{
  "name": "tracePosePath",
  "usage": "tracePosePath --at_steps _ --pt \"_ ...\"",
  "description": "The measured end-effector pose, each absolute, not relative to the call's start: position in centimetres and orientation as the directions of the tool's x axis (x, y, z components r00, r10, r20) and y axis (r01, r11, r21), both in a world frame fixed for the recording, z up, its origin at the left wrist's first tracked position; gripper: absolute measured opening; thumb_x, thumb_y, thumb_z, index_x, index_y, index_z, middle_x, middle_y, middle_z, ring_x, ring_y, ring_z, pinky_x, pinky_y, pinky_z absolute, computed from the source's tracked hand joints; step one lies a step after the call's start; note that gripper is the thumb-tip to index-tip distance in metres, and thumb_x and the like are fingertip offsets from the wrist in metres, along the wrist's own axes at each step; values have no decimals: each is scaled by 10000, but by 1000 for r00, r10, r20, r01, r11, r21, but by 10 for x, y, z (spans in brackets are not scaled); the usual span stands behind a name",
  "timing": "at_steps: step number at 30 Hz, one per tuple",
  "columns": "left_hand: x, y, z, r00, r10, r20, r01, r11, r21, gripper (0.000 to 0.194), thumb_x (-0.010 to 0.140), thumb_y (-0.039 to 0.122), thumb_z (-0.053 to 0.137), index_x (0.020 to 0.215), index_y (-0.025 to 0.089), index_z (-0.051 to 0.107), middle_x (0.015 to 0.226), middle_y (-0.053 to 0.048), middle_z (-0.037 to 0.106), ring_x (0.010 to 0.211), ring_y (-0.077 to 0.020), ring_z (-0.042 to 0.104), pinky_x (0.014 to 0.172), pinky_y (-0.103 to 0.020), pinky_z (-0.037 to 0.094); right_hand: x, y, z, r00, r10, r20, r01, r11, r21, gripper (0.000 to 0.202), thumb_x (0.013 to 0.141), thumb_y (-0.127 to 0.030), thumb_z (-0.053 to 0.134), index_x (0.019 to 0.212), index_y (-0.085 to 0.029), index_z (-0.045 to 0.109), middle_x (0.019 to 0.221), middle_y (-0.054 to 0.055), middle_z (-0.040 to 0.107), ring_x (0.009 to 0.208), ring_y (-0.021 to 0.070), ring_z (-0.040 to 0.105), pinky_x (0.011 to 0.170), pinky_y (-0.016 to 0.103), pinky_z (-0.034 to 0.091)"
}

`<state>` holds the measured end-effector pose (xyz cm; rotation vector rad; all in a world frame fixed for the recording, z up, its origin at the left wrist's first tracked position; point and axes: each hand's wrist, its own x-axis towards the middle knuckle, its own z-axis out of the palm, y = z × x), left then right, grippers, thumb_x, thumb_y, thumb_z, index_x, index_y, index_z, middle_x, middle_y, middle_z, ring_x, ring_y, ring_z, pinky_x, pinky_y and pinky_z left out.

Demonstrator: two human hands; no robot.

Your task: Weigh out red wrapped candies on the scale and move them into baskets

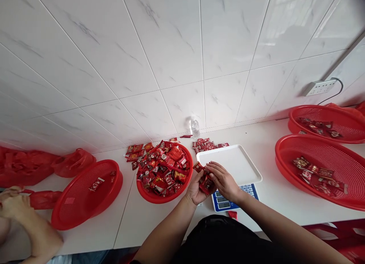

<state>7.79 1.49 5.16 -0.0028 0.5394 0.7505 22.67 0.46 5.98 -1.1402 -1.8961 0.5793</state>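
My left hand (196, 190) is curled palm up around several small red candy packets (207, 184). Over them lies my right hand (225, 180), its fingers closed together against the packets. Both hands are above the near left corner of a white weighing tray (242, 165), which sits on a blue scale (224, 202). To the left of my hands stands a round red basket (159, 198) heaped with red, brown and gold candy packets (164, 167).
Loose red packets (205, 144) and a clear bottle (195, 127) stand by the wall. Two red baskets (281, 157) hold some packets on the right. Another red basket (99, 203) is tilted at left, beside a co-worker's arm (31, 222). A power strip (319, 88) hangs on the wall.
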Motion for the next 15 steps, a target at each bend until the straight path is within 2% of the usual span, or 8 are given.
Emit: tracePosePath --at_steps 5,9,12,14,15 --pt "80 17 52 565 654 -503 -644 731 227 204 811 286 609 974 164 603 902 -42 687 822 -154 649 788 -318 508 224 -5 52 -158 916 368 485 397 -779 371 935 -344 362 1260 -263 522 1363 87 445 1237 242 440 1006 437 430" --pt "80 17 52 588 636 -500 -643 742 189 217 828 297 582 986 150 605 915 -54 688 779 -144 648 683 -260 519 228 4 55 -135 936 326 461 351 -815 469 918 -386 402 1374 -288 359 1414 88 371 1277 254 389 1010 443 416" --pt "77 13 50 619 599 -508 -605 776 178 276 821 337 586 997 125 597 979 -102 674 875 -198 642 639 -254 522 254 26 103 -40 921 387 367 374 -852 639 889 -430 455 1439 -296 159 1423 122 346 1200 256 474 909 426 486" --pt "73 10 49 609 594 -525 -606 776 175 298 815 346 594 1013 124 587 1012 -116 662 917 -213 634 642 -256 526 281 35 159 179 840 512 232 470 -852 695 874 -427 487 1438 -330 91 1385 115 391 1119 238 538 822 395 512" --pt "71 10 48 596 599 -536 -615 769 175 302 812 348 599 1018 127 584 1012 -116 660 915 -211 634 643 -256 528 294 36 187 304 761 573 167 550 -818 632 888 -392 476 1420 -364 136 1339 76 442 1088 215 557 827 387 497"
